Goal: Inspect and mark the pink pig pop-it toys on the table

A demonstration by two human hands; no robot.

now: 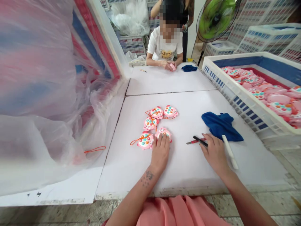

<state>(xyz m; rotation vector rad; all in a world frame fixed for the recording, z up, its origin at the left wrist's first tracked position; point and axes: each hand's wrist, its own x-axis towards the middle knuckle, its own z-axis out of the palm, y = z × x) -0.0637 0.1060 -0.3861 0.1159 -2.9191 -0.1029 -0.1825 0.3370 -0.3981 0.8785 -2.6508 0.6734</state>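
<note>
My left hand [161,151] rests on a pink animal-shaped toy [164,132], its fingers lying over the toy's face. Several similar toys with coloured dots lie beside it, among them one [145,140] touching at the left with an orange cord loop [136,141]. My right hand [215,152] is closed around the end of a black pen-like tool [199,141]. Under that tool lies a red craft knife [193,142], its blade pointing left. A white stick-shaped tool [229,152] is just right of my right hand, and a blue cloth [221,125] lies beyond it.
Across the white table [178,169] a person [164,47] holds a pink piece near another blue cloth [189,68]. At the right stands a crate [237,110] full of pink toys. Plastic sheeting [47,125] covers the left side. A green fan [215,19] stands behind.
</note>
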